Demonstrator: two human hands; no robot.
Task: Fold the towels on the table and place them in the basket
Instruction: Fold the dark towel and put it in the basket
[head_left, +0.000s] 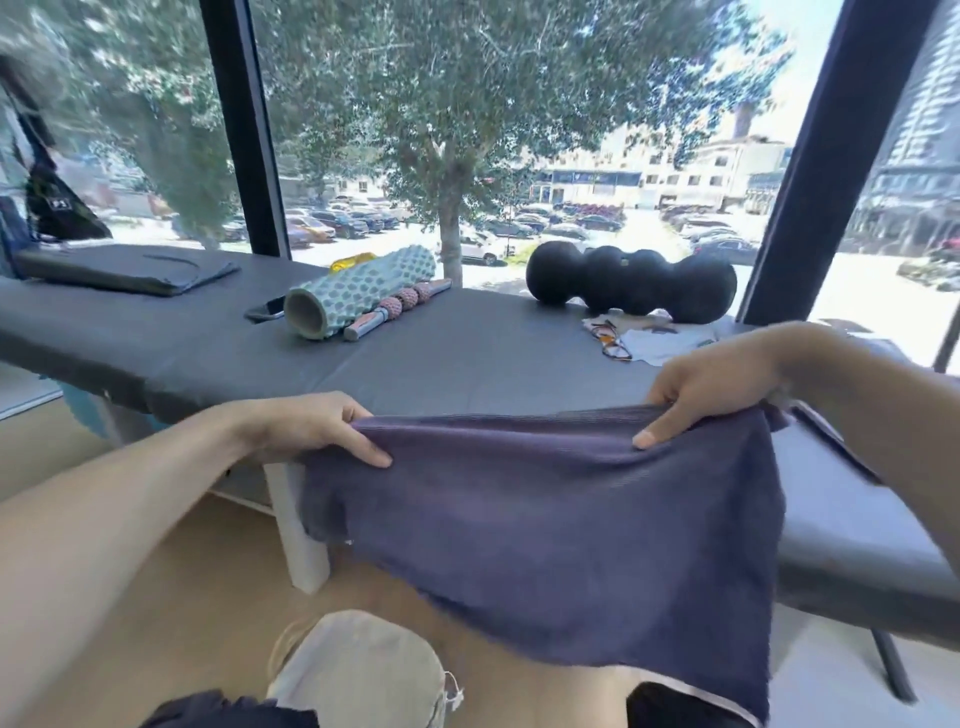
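A dark purple towel (545, 525) hangs in the air in front of the grey table (467, 358), stretched between both hands. My left hand (317, 428) pinches its upper left corner, thumb on the near face. My right hand (711, 387) grips the upper right corner, thumb pressed on the cloth. The towel's lower edge droops toward the floor, over my knee. A folded dark cloth (130, 270) lies flat at the table's far left. No basket is in view.
On the table sit a teal foam roller (358, 291), a pink massage stick (400, 306), a phone (267, 310), a black bumpy roller (631, 283), and glasses on white papers (654, 340). A white table leg (301, 530) stands below. Large windows lie behind.
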